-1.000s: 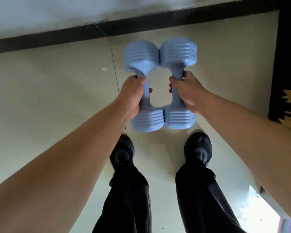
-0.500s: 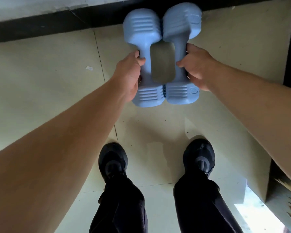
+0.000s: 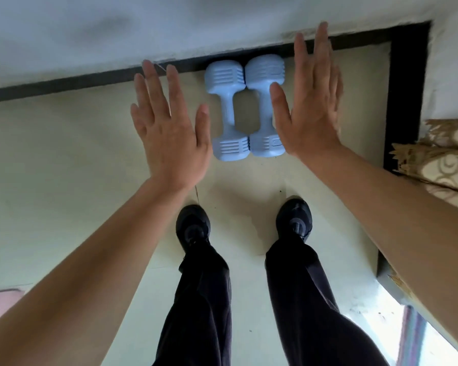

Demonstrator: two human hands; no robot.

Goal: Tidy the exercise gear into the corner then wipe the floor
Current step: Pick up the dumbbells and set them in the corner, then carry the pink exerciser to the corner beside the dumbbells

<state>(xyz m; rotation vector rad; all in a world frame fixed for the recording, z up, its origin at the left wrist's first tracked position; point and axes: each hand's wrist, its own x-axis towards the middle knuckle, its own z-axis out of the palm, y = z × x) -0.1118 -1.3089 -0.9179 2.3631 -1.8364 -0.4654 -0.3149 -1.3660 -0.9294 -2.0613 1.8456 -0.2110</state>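
Observation:
Two light blue dumbbells lie side by side on the cream floor, their far heads against the black skirting. The left dumbbell (image 3: 228,112) touches the right dumbbell (image 3: 265,107) at both heads. My left hand (image 3: 167,128) hovers flat with fingers spread just left of the pair. On the other side my right hand (image 3: 310,101) is held flat too, its thumb overlapping the right dumbbell's handle. Neither hand holds anything.
The black skirting (image 3: 90,80) runs along the white wall and turns at the corner (image 3: 407,38) on the right. A patterned beige curtain (image 3: 439,159) hangs at the right edge. My two black shoes (image 3: 193,225) stand behind the dumbbells. Something pink (image 3: 0,305) shows at lower left.
I set both dumbbells down against the skirting and let go. Both hands have opened and lifted off the handles, moving apart to either side.

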